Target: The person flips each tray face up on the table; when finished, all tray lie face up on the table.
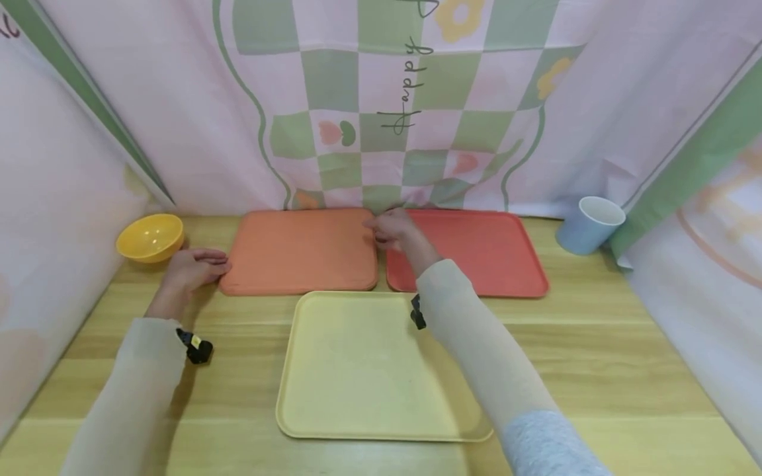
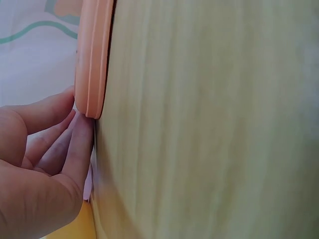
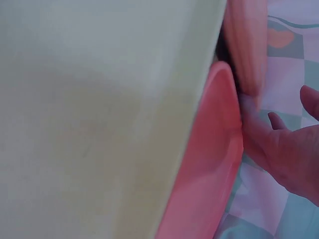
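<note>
An orange tray lies on the table at the back, its broad smooth face up. My left hand touches its left edge. In the left wrist view, the thumb meets the tray's upper edge and the straight fingers rest against its side, close to the tabletop. At the opposite edge, near the back corner, my right hand has its fingers between the orange tray and a red tray. Its thumb stands away from both trays in the right wrist view.
A pale yellow tray lies in front, partly under my right forearm. A yellow bowl stands just behind and left of my left hand. At the far right back is a light blue cup. A patterned curtain hangs behind the table.
</note>
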